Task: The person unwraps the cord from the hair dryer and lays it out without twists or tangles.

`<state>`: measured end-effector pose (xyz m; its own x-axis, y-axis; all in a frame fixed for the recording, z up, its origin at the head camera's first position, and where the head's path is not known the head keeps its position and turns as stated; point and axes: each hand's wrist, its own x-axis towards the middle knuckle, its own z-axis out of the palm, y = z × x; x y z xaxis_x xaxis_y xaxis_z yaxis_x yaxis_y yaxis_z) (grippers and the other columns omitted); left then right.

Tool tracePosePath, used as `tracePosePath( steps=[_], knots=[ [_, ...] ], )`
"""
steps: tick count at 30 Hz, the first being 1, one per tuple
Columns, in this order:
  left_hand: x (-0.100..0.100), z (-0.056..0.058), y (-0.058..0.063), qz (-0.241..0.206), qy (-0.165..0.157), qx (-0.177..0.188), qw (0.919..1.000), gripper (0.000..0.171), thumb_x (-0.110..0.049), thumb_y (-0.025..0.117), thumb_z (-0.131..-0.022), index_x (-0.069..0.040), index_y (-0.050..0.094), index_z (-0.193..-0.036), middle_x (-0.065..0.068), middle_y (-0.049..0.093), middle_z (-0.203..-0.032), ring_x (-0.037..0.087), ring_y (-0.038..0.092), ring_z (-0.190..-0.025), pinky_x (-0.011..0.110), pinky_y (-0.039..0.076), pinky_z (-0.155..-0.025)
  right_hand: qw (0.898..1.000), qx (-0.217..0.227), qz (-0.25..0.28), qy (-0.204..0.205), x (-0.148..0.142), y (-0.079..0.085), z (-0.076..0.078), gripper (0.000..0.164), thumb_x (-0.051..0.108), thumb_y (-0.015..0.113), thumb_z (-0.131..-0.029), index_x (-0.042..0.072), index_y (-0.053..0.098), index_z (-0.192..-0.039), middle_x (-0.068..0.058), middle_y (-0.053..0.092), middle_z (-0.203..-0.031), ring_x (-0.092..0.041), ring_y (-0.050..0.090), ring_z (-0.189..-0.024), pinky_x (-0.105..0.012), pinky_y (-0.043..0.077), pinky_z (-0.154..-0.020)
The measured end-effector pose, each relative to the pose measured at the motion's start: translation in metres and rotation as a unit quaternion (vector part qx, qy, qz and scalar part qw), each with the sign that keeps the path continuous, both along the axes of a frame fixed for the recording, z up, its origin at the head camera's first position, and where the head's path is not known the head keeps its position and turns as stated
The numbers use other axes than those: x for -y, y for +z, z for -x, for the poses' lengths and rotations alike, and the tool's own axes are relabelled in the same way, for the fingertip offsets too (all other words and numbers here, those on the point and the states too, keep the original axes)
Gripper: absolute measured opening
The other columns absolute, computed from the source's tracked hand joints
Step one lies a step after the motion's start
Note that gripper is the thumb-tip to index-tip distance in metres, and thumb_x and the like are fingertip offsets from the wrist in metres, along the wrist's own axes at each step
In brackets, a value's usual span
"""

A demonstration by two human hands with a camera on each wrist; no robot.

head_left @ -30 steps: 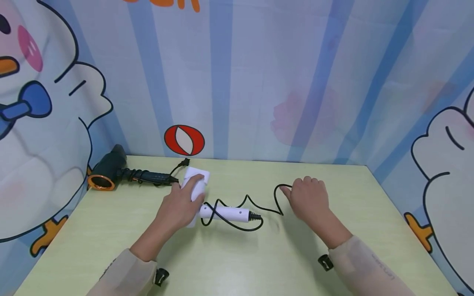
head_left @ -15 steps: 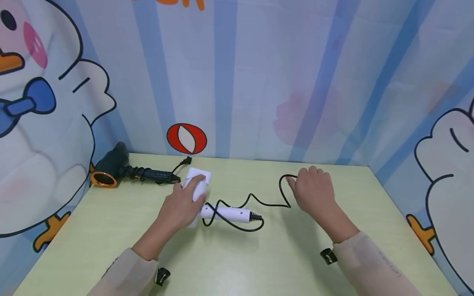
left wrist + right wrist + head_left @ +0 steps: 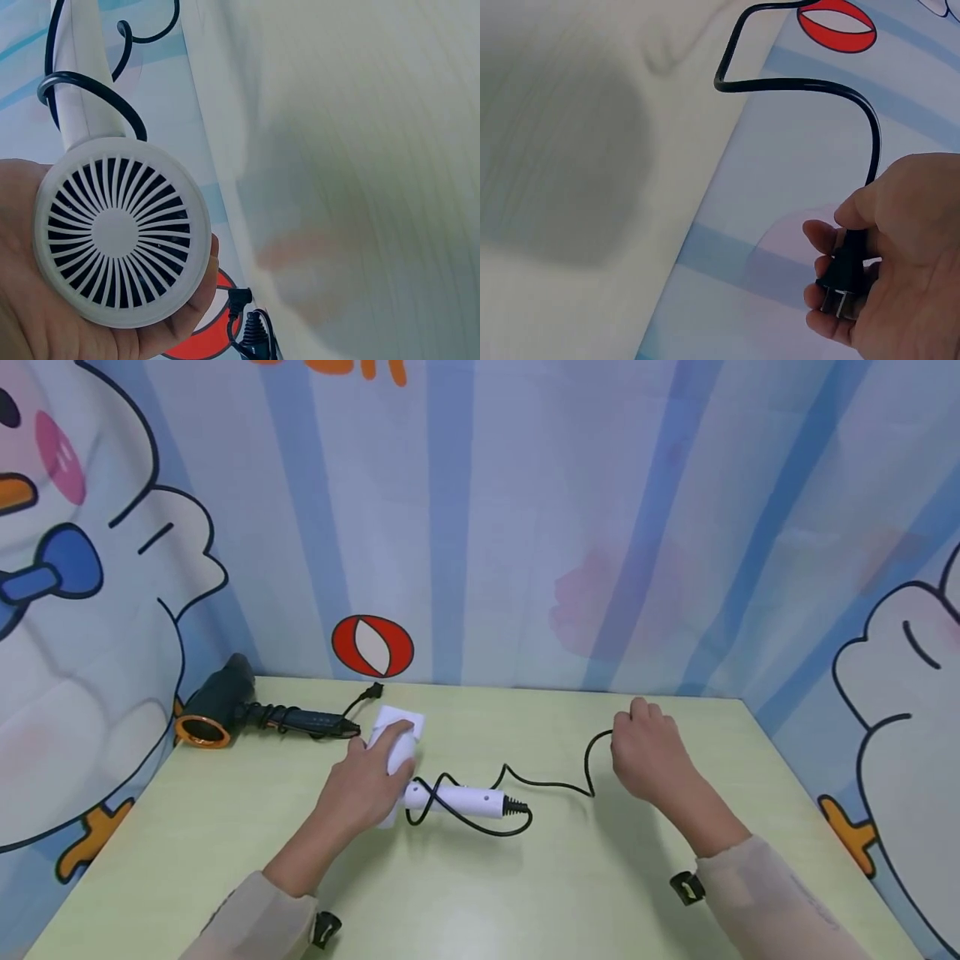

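Observation:
My left hand (image 3: 360, 789) grips a white hair dryer (image 3: 456, 800) by its body, handle pointing right. In the left wrist view the fingers curl round behind the dryer's round slatted vent (image 3: 116, 232). A black power cord (image 3: 551, 784) loops loosely about the handle and runs, wavy, to the right. At its far end my right hand (image 3: 654, 752) holds the black plug (image 3: 846, 270), fingers curled about it. Two metal prongs stick out of the plug in the right wrist view.
A dark hair dryer (image 3: 225, 700) with an orange-rimmed nozzle lies at the table's back left, its cord wound round the handle and its plug (image 3: 372, 691) near the back edge. Behind the pale table (image 3: 480, 902) hangs a printed blue curtain (image 3: 510, 527).
My right hand has moved to the right with the plug, drawing the cord further out. The left hand and the white hair dryer stay nearly in place.

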<state>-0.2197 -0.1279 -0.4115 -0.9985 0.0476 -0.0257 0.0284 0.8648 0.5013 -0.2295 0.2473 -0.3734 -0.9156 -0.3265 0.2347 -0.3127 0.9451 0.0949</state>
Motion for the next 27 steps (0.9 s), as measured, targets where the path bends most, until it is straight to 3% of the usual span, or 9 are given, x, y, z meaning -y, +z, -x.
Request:
tracePosePath(
  steps=[7, 13, 16, 20, 25, 27],
  knots=[
    [0.001, -0.002, -0.001, -0.003, 0.004, 0.000, 1.0000, 0.055, -0.043, 0.053, -0.102, -0.034, 0.037, -0.153, 0.023, 0.048, -0.111, 0.029, 0.056, -0.070, 0.035, 0.046, -0.053, 1.000, 0.000, -0.002, 0.014, -0.015, -0.011, 0.003, 0.016, -0.001, 0.052, -0.099, 0.001, 0.055, -0.084, -0.015, 0.041, -0.092, -0.030, 0.034, -0.079, -0.043, 0.033, -0.069],
    [-0.001, -0.002, -0.003, -0.002, 0.007, 0.002, 1.0000, 0.055, -0.043, 0.054, -0.101, -0.034, 0.037, -0.153, 0.022, 0.048, -0.111, 0.029, 0.056, -0.071, 0.034, 0.046, -0.053, 1.000, -0.014, -0.003, 0.003, -0.033, -0.024, 0.004, 0.014, -0.002, 0.062, -0.094, 0.001, 0.062, -0.081, -0.014, 0.044, -0.085, -0.029, 0.037, -0.075, -0.039, 0.035, -0.063],
    [-0.001, -0.002, -0.004, -0.001, 0.010, 0.002, 0.9999, 0.055, -0.044, 0.054, -0.101, -0.034, 0.038, -0.153, 0.022, 0.048, -0.111, 0.029, 0.056, -0.071, 0.034, 0.047, -0.053, 1.000, 0.012, 0.012, 0.001, -0.042, -0.030, 0.005, 0.008, -0.005, 0.064, -0.092, 0.000, 0.070, -0.090, -0.012, 0.052, -0.082, -0.027, 0.048, -0.071, -0.039, 0.046, -0.063],
    [-0.001, -0.001, -0.004, -0.001, 0.009, 0.004, 0.9999, 0.055, -0.043, 0.055, -0.101, -0.035, 0.038, -0.153, 0.021, 0.049, -0.111, 0.029, 0.055, -0.073, 0.034, 0.047, -0.053, 0.996, 0.073, 0.052, -0.009, -0.053, -0.037, 0.008, 0.019, -0.011, 0.061, -0.090, -0.001, 0.073, -0.100, -0.014, 0.060, -0.087, -0.028, 0.060, -0.077, -0.039, 0.054, -0.069],
    [-0.002, 0.000, -0.006, -0.003, 0.011, 0.005, 0.9999, 0.055, -0.043, 0.055, -0.101, -0.035, 0.038, -0.153, 0.021, 0.049, -0.111, 0.029, 0.055, -0.074, 0.034, 0.047, -0.054, 0.986, 0.131, 0.098, -0.028, -0.064, -0.043, 0.010, 0.026, -0.005, 0.052, -0.094, -0.006, 0.072, -0.110, -0.022, 0.065, -0.103, -0.035, 0.063, -0.090, -0.038, 0.051, -0.068],
    [-0.002, 0.000, -0.007, -0.003, 0.012, 0.005, 0.9999, 0.055, -0.043, 0.055, -0.101, -0.035, 0.038, -0.153, 0.021, 0.049, -0.111, 0.029, 0.055, -0.074, 0.034, 0.047, -0.053, 0.983, 0.143, 0.115, -0.031, -0.067, -0.046, 0.010, 0.028, 0.001, 0.048, -0.098, -0.006, 0.072, -0.112, -0.024, 0.065, -0.108, -0.033, 0.061, -0.085, -0.038, 0.046, -0.066]
  ],
)
